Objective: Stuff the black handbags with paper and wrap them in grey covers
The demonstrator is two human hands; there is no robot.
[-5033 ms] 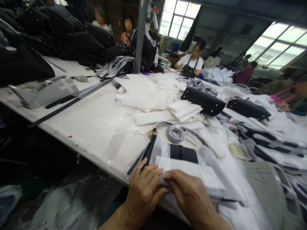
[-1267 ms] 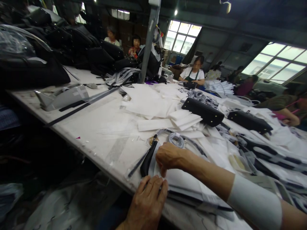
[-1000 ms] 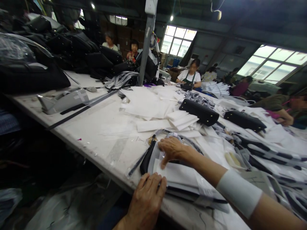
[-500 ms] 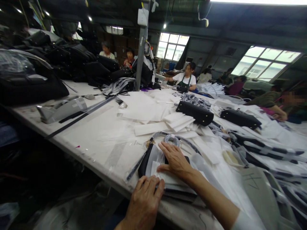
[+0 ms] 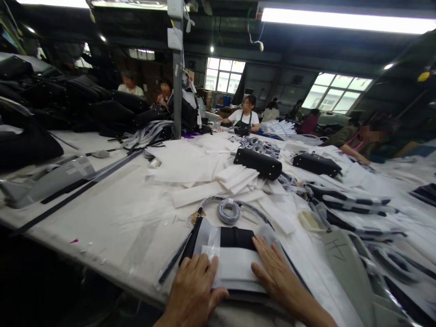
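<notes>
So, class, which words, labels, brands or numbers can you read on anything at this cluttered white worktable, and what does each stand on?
On the grey flat panel: dark hand-drawn marks, too blurred to read.
On the small white tag on the coiled grey cord: too small to read.
No other legible text.

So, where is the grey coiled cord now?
In the head view, the grey coiled cord lies on the white table, just beyond the plastic-wrapped black bag.

The long ceiling lamp (image 5: 344, 16) and the far windows (image 5: 335, 93) shine bright. The white table (image 5: 85, 227) looks bent near the picture's edges, and the floor (image 5: 44, 281) at near left is very dark.
</notes>
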